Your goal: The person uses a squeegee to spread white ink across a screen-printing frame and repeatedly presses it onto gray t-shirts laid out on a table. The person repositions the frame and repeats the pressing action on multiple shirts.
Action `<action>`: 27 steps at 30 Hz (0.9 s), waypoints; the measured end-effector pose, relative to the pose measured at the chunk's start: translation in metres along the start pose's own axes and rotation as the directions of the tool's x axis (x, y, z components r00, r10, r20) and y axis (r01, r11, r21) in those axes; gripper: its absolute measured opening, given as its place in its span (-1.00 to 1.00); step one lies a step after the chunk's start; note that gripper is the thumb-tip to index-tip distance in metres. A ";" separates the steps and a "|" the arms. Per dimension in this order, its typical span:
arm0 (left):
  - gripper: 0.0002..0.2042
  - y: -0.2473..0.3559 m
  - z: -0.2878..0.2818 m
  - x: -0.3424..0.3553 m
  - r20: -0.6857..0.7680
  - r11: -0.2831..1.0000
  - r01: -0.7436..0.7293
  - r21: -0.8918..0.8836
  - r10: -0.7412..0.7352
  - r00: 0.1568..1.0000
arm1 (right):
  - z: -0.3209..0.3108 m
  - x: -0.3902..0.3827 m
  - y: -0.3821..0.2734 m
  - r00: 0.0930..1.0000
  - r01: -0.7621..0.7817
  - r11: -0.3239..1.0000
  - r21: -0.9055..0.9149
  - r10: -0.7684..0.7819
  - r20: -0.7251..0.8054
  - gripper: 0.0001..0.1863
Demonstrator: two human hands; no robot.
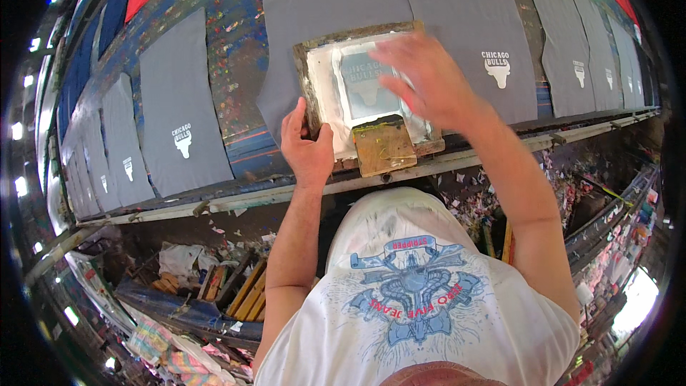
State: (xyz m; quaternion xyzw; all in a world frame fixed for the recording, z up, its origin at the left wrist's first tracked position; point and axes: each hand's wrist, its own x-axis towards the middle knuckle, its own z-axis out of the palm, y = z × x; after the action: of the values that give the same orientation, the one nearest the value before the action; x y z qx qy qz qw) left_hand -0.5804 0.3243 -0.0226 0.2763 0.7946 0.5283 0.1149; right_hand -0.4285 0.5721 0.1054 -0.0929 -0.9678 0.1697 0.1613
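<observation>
A small wooden printing screen frame, smeared with white ink, lies on a grey cloth panel on the long table. My left hand grips the frame's near left corner. My right hand hovers over the mesh on the frame's right side, fingers spread and holding nothing. A wooden squeegee rests at the frame's near edge between my hands.
Grey cloth panels with a white bull-head print lie left and right along the paint-stained blue table. A metal rail runs along the near edge. Wooden frames and scraps lie on the floor below.
</observation>
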 end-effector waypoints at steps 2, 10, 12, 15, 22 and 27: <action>-0.32 0.000 0.001 0.000 -0.007 0.999 0.029 -0.039 -0.029 1.000 | 0.014 0.046 0.029 1.000 0.002 1.000 -0.016 -0.002 -0.008 -0.49; -0.38 -0.009 0.006 -0.006 -0.026 0.968 0.080 -0.239 -0.089 0.996 | 0.032 0.150 0.074 0.711 -0.374 0.926 0.046 0.254 0.656 0.04; -0.41 -0.010 0.002 -0.010 -0.067 0.984 -0.019 -0.177 0.007 0.998 | 0.035 0.164 0.080 0.655 -0.373 0.928 -0.015 0.274 0.704 0.15; -0.44 -0.008 0.000 -0.017 -0.114 0.977 -0.050 -0.209 0.026 0.993 | 0.038 0.171 0.085 0.695 -0.395 0.918 -0.032 0.321 0.644 0.19; -0.41 -0.001 -0.009 -0.022 -0.147 0.917 -0.064 -0.394 0.006 0.989 | 0.014 0.180 0.107 0.540 -0.557 0.828 0.062 0.305 0.784 0.11; -0.40 0.007 -0.046 -0.026 -0.219 0.868 0.016 -0.496 -0.143 0.965 | 0.005 0.167 0.128 0.671 -0.636 0.719 0.280 0.335 0.662 -0.06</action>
State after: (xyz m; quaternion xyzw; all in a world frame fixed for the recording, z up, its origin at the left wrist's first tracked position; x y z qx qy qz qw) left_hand -0.5787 0.2764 0.0001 0.1365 0.6534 0.7375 0.1025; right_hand -0.5699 0.7283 0.1022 -0.2579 -0.8292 0.4661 -0.1693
